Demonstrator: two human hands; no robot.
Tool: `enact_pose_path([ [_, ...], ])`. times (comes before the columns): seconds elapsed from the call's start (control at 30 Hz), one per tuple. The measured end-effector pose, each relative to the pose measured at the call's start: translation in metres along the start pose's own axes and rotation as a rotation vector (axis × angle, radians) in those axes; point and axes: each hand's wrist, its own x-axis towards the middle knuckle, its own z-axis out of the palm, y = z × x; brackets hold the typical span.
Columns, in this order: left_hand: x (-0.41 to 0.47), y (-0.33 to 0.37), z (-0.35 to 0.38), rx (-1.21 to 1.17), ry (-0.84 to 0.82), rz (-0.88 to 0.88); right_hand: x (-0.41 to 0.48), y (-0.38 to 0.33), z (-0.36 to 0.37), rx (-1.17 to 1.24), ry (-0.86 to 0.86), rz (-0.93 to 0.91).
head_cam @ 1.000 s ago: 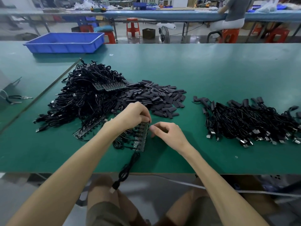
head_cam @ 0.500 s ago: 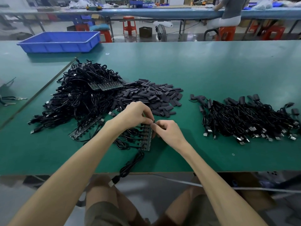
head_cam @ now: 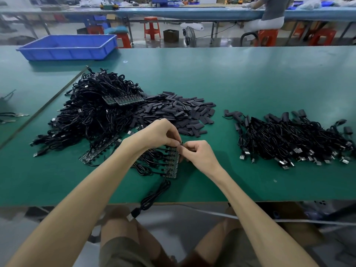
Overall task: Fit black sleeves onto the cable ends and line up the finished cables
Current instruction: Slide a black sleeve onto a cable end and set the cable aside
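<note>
Both hands pinch the far tip of the strip of cable ends (head_cam: 173,162): left hand (head_cam: 154,135) from the left, right hand (head_cam: 198,155) from the right, fingers curled. Black sleeves (head_cam: 179,112) heap just beyond them; sleeved cables (head_cam: 292,139) lie well to the right.

Top end of board strip (head_cam: 172,163) hidden by pinching fingertips of left hand (head_cam: 154,134) and right hand (head_cam: 200,153); detail there too small to resolve. Far seated person (head_cam: 270,15) cropped at top edge.
</note>
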Motion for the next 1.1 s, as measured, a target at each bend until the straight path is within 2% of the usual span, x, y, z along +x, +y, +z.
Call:
enact_pose_path([
  [0.27,-0.003,-0.001,0.015,0.002,0.021,-0.046,0.002,0.004,0.0,0.015,-0.008,0.014],
  [0.5,-0.011,0.007,0.033,0.128,0.2,-0.056,0.003,0.006,0.0,-0.045,-0.003,0.026],
  [0.9,-0.026,0.018,0.045,0.044,0.35,-0.09,0.001,-0.001,-0.001,-0.118,-0.004,0.03],
  [1.1,-0.023,0.021,0.047,0.002,0.425,-0.091,-0.002,-0.003,-0.001,-0.068,0.029,0.031],
])
